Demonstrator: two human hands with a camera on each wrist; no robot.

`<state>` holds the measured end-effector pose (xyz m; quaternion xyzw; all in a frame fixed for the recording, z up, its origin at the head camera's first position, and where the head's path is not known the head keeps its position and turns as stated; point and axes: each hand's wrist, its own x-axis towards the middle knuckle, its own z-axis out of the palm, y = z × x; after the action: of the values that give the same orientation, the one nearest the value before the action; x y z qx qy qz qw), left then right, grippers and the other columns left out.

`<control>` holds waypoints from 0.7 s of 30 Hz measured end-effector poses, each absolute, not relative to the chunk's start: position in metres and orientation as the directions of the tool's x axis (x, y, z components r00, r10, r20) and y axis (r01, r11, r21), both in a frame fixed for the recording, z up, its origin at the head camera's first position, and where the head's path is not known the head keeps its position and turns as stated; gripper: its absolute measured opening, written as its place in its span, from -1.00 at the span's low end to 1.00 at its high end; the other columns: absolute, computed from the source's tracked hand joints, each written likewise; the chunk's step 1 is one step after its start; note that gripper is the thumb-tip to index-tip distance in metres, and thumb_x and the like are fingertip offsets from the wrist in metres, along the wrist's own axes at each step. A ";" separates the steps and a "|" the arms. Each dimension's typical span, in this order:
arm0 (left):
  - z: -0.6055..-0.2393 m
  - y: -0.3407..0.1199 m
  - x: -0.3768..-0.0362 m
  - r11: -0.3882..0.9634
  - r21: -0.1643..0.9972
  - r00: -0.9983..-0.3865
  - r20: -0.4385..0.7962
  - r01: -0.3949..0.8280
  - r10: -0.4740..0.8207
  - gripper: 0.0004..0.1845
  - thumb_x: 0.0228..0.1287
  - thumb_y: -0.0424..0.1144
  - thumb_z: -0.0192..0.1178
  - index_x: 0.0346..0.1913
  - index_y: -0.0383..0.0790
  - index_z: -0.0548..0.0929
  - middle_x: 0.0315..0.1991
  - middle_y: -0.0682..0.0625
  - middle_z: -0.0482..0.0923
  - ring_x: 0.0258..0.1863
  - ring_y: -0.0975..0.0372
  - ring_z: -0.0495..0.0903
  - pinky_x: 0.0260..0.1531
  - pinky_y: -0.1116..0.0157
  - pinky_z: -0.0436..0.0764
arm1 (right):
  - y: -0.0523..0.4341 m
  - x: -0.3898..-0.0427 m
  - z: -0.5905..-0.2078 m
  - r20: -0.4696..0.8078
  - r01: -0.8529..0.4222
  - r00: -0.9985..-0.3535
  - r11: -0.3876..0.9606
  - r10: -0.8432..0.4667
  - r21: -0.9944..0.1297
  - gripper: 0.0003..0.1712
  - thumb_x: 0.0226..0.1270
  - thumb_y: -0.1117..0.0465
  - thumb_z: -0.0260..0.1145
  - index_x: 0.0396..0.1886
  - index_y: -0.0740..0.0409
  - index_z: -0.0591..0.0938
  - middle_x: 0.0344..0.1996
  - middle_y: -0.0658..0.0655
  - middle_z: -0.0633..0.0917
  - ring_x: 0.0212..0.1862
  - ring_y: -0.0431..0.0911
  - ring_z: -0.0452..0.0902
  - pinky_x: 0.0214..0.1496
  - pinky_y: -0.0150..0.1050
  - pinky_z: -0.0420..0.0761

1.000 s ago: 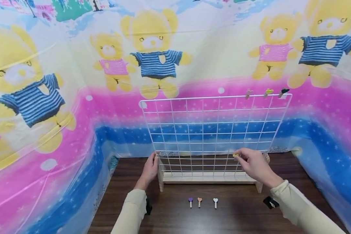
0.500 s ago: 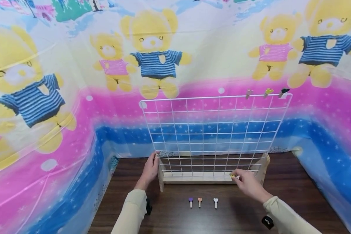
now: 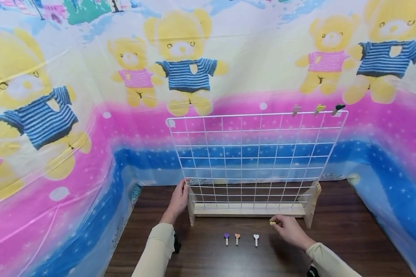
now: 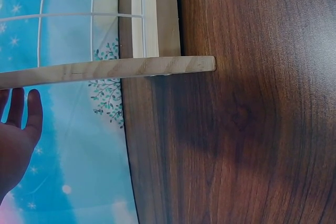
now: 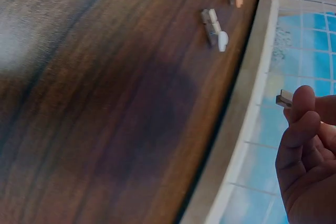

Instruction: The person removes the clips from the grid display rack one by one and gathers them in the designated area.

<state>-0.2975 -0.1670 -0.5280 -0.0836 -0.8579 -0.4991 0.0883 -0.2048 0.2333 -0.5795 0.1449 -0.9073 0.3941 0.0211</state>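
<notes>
A white wire grid (image 3: 249, 154) stands upright in a wooden base (image 3: 249, 210) on a dark wooden table (image 3: 332, 238). My left hand (image 3: 178, 201) rests against the grid's lower left edge, fingers straight (image 4: 23, 116). My right hand (image 3: 288, 227) hovers just above the table in front of the base and pinches a small yellow heart clip (image 3: 272, 222), whose wooden end (image 5: 285, 98) sticks out between the fingertips. On the table lie a purple clip (image 3: 226, 238), an orange clip (image 3: 237, 237) and a white clip (image 3: 256, 239). Three more clips (image 3: 317, 109) sit on the grid's top right edge.
A plastic sheet printed with teddy bears (image 3: 180, 57) hangs close behind and around the table. The wooden foot (image 4: 121, 68) of the base juts forward at the left end. A dark strap (image 3: 175, 244) shows by my left sleeve.
My right hand has come down from the grid's lower right rows to just above the table in front of the base, still pinching the yellow clip. The left hand has stayed put.
</notes>
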 end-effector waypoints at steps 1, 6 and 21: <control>-0.528 -0.167 -0.298 0.488 0.842 -0.971 0.232 0.230 0.057 -0.63 0.53 -0.26 -0.19 0.30 -0.23 0.34 0.13 -0.23 0.39 0.05 -0.01 0.41 -0.02 -0.03 0.39 | 0.234 -0.204 -0.582 0.129 -0.255 -0.962 0.633 -0.239 -0.730 -0.93 0.27 0.38 0.27 -0.26 0.25 0.63 -0.43 0.10 0.66 -0.61 -0.10 0.54 -0.61 -0.34 0.49; -0.527 -0.166 -0.297 0.486 0.845 -0.972 0.228 0.225 0.053 -0.63 0.54 -0.26 -0.19 0.30 -0.24 0.34 0.11 -0.24 0.40 0.03 -0.02 0.41 -0.03 -0.02 0.39 | 0.235 -0.205 -0.595 0.055 -0.184 -0.974 0.621 -0.221 -0.762 -0.89 0.26 0.38 0.26 -0.24 0.32 0.63 -0.51 0.03 0.62 -0.67 -0.16 0.48 -0.63 -0.31 0.48; -0.527 -0.167 -0.293 0.487 0.810 -0.942 0.325 0.326 0.089 -0.62 0.54 -0.19 -0.22 0.26 -0.26 0.37 -0.07 -0.24 0.43 -0.18 0.01 0.42 -0.23 0.05 0.40 | 0.233 -0.212 -0.624 0.032 -0.152 -0.979 0.621 -0.200 -0.769 -0.83 0.17 0.42 0.23 -0.23 0.36 0.63 -0.59 -0.01 0.59 -0.71 -0.18 0.45 -0.66 -0.31 0.44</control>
<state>-0.2930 -0.1672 -0.5269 -0.1213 -0.8539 -0.4916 0.1205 -0.2119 0.2333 -0.6244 0.0979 -0.8998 0.4243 -0.0286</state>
